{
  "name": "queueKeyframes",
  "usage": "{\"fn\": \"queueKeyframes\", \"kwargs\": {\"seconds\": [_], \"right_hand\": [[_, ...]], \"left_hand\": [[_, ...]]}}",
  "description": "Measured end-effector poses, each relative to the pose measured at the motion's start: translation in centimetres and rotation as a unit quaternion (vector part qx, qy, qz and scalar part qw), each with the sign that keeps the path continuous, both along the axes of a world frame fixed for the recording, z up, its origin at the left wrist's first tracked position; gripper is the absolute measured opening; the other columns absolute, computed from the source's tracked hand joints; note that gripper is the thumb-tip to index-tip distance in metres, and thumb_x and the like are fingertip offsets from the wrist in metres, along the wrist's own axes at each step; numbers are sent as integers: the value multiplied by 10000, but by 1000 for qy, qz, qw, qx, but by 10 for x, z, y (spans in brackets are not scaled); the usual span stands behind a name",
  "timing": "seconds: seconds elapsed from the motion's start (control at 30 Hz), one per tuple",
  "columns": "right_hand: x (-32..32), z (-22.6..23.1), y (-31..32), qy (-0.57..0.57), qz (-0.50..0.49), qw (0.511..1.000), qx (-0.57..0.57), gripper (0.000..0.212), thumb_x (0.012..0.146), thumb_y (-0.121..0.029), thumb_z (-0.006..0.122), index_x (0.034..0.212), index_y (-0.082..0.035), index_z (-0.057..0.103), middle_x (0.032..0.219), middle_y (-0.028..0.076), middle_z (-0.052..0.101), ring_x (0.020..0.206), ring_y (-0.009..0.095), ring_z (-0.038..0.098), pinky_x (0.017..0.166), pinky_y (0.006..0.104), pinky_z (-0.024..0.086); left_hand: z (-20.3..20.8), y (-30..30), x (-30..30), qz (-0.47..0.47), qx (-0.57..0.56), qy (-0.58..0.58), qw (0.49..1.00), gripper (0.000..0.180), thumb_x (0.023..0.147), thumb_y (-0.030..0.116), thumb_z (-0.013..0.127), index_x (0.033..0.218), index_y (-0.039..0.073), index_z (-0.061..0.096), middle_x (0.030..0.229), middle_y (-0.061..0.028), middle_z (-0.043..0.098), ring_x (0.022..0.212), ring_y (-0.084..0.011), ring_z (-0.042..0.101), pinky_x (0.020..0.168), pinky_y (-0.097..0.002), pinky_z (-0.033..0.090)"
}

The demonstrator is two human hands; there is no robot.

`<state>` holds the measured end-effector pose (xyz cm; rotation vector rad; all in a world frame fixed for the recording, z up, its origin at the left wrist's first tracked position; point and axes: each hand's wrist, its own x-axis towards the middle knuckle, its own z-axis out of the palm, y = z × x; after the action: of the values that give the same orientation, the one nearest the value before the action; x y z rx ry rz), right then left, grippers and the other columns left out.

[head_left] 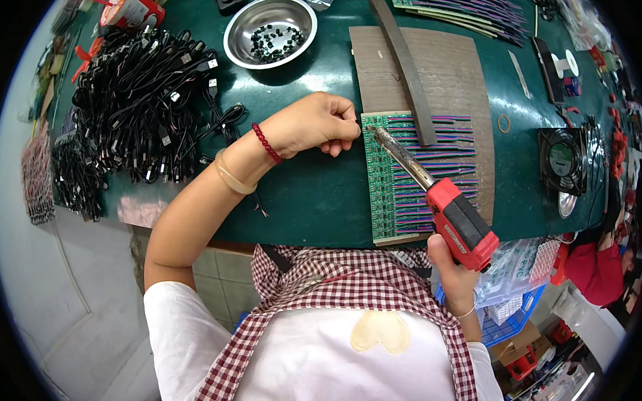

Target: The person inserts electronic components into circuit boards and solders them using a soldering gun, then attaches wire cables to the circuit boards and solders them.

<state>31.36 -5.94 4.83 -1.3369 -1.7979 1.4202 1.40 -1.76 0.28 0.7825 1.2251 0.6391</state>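
My right hand (451, 270) grips a red and black soldering iron (456, 223), whose metal tip points up-left to the top left corner of a green circuit board strip (382, 181). Rows of purple and coloured wires (442, 169) run off that strip to the right, over a brown wooden board (439, 70). A dark flat bar (410, 69) lies across the wires. My left hand (320, 123) is closed, fingertips pinched right at the board's top left corner, near the iron's tip; what it pinches is too small to see. It wears a red bead bracelet and a pale bangle.
A heap of black cables with plugs (144, 102) lies at the left on the green table (300, 193). A steel bowl (270, 30) with small black parts stands at the back. A small black fan (563, 159) sits at the right. More wired strips (469, 8) lie at the far back.
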Motion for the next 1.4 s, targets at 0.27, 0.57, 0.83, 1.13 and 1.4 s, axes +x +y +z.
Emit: {"fn": "queueKeyframes", "kwargs": {"seconds": [0.27,0.57,0.83,1.13,1.4], "right_hand": [[11,-5,-10,18,-39,998,38,187,865,-56,588,1013,37,522,687,43,543,576,92,492,503,245,389],[15,-5,-9,62,-45,997,26,309,885,-93,560,1142,63,486,645,59,504,543,107,452,507,245,368],[17,1,-4,86,-60,994,27,330,892,-109,540,1166,57,459,627,54,462,535,108,398,517,255,345],[8,10,-2,142,-131,981,-1,311,894,-120,525,1146,54,469,604,45,461,518,95,397,495,241,341],[6,13,6,169,-131,977,5,310,891,-122,524,1140,55,473,601,43,467,490,90,402,462,231,339]], "left_hand": [[0,0,-1,0,-3,-2,1000,137,820,110,594,716,71,513,637,-11,587,530,-54,544,463,-170,401],[26,4,-14,-69,54,101,991,155,833,136,611,839,-17,585,664,-33,609,544,-70,564,477,-188,433],[-9,44,-99,25,301,668,680,139,759,122,652,856,30,615,760,-147,636,734,-327,608,677,-369,479],[-3,34,-92,-7,287,580,762,147,761,123,632,794,-20,631,675,-171,618,603,-299,600,606,-361,467],[11,9,-87,74,326,548,766,169,805,134,620,894,-1,667,748,-156,632,655,-279,603,646,-352,477]]}}
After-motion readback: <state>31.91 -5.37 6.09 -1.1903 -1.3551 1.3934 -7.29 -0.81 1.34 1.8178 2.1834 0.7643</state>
